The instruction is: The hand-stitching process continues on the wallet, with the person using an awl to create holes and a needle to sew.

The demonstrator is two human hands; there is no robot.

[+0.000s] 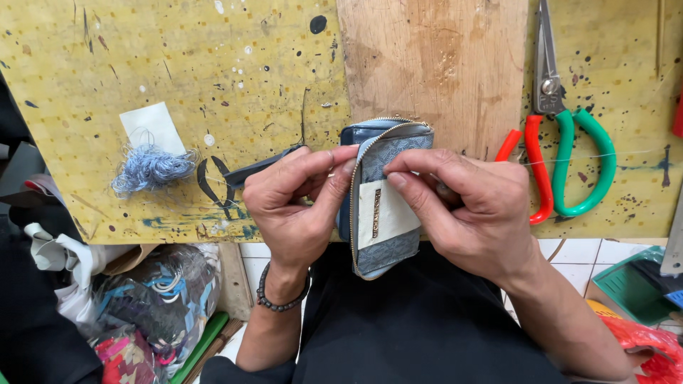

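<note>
between left hand [295,203] and right hand [462,210], both pinching, a snake-textured blue zip pouch [388,203]

The blades of the green-handled scissors [569,128] run off the top edge, so their tips can't be seen. The red-handled tool [535,167] beside them is partly behind the right hand [466,213] — its head is hidden. A dark tool [260,167] disappears behind the left hand [295,206]; what it is, I can't tell. The blue pouch [384,199] is covered along both sides by fingers. A green tray [637,288] is cut off at the right edge.
</note>
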